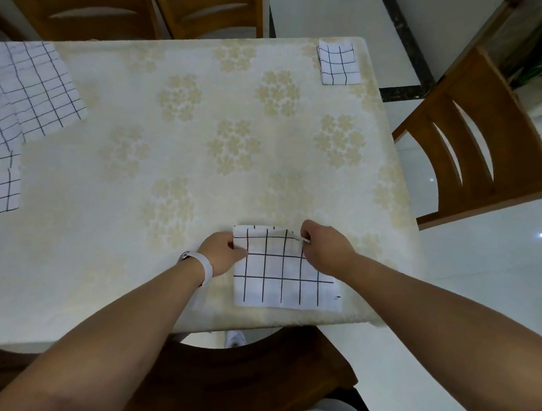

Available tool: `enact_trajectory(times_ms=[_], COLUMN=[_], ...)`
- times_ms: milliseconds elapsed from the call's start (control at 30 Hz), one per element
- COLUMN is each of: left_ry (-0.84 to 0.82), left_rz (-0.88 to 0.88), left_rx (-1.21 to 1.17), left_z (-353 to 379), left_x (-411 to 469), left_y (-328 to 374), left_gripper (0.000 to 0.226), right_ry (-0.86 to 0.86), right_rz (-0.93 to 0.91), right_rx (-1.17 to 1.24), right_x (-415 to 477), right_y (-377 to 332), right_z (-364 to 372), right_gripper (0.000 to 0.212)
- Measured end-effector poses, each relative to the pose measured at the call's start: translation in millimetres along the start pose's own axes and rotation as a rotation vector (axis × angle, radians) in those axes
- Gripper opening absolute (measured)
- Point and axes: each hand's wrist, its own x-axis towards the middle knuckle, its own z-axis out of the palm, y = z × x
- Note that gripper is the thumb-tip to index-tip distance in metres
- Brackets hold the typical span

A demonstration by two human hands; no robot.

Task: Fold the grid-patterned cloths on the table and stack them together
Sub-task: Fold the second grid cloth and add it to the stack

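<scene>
Item: grid cloth (286,275), part folded, near worktop (172,156) edge in front of you. Your left hand (221,254) pinches its far left corner, fingers closed on the fabric; your right hand (325,250) pinches the far right corner, likewise clamped. Far edge lifted, near edge flat. Also held: one folded cloth (338,63) at the far right corner; unfolded cloths (27,98) heaped at the left edge. Risks: if your two hands travel unevenly, the fold will likely land skewed and grid lines mismatch; a loose pinch may drop a layer; dragging could slide the cloth off the near edge, since it lies close to it
</scene>
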Motion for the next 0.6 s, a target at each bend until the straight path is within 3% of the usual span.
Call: enact_trajectory(times_ms=[367,467,600], left_ry=[0.105,0.094,0.075], left_rz=[0.018,0.004,-0.019], left_rx=[0.086,0.015,-0.095], left_z=[2,-1,-6], left_x=[3,4,4], left_y=[-3,-6,-9], left_gripper=[0.022,0.023,0.010], right_ry=[-0.178,-0.166,-0.150], right_rz=[0.047,0.168,0.301], right_rx=[0.038,0.318,0.667], right_x=[10,3,-13], right_y=[19,37,66], right_z=[-13,-14,-4], right_gripper=[0.005,0.020,0.012])
